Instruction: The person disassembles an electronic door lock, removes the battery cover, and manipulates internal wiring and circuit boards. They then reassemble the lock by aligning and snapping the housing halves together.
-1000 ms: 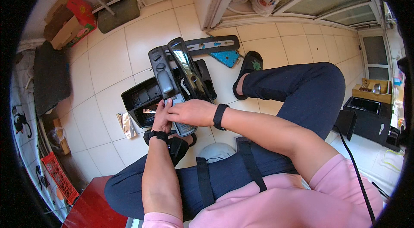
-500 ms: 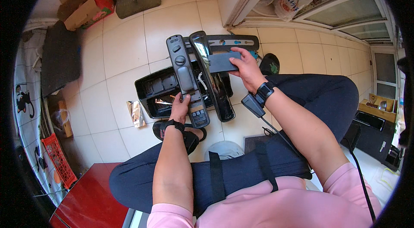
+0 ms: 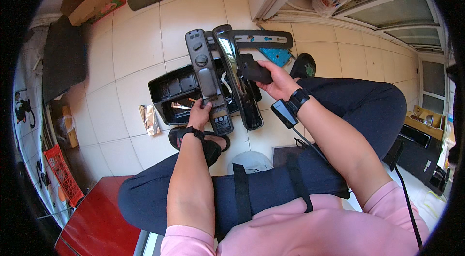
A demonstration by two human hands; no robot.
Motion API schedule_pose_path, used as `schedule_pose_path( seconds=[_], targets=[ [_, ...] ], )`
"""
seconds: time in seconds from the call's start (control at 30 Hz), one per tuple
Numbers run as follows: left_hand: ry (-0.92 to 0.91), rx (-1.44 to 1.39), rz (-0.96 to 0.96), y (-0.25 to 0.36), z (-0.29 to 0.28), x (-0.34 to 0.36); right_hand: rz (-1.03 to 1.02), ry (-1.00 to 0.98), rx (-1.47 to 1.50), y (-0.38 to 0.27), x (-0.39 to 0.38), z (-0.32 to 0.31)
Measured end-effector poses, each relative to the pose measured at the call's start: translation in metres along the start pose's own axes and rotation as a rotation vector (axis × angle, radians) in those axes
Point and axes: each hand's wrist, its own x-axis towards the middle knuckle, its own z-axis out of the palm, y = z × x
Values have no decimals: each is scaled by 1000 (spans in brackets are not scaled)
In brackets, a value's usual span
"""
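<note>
My left hand (image 3: 199,114) grips the lower left edge of a long dark grey door lock panel (image 3: 207,79), fingers closed around it. The panel has a round knob and a raised oblong part. Beside it, to the right, leans a glossy black lock panel (image 3: 238,84), tilted and touching no hand that I can see. My right hand (image 3: 279,81) pinches a flat black rectangular cover (image 3: 254,69) by its right end, over the glossy panel's right side. Below both panels sits a black plastic tray (image 3: 160,92) with compartments, partly hidden.
A slotted black mounting plate (image 3: 278,39) lies beyond the panels, near a blue piece (image 3: 275,56). To the tray's left is a silver foil packet (image 3: 149,120). My sandalled feet flank the parts. A red surface (image 3: 99,217) stands at lower left, a red crate (image 3: 63,176) beyond.
The black cover in my right hand has turned, so its inner or ridged side shows. My left hand still grips the panel.
</note>
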Motion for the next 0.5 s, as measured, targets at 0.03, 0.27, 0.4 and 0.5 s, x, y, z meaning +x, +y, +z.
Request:
schedule_pose_path(
  seconds=[0.03,0.27,0.4,0.5],
  targets=[
    [21,55,-3,-1,-1,-1,11,-30,-26,0,0,-2],
    [10,14,-85,-11,-7,2,18,-16,-166,8,0,-8],
    [46,-242,-17,9,-7,9,-31,42,-268,13,-3,-9],
    [108,-412,-9,36,-5,3,-42,68,-346,15,-5,-12]
  ],
)
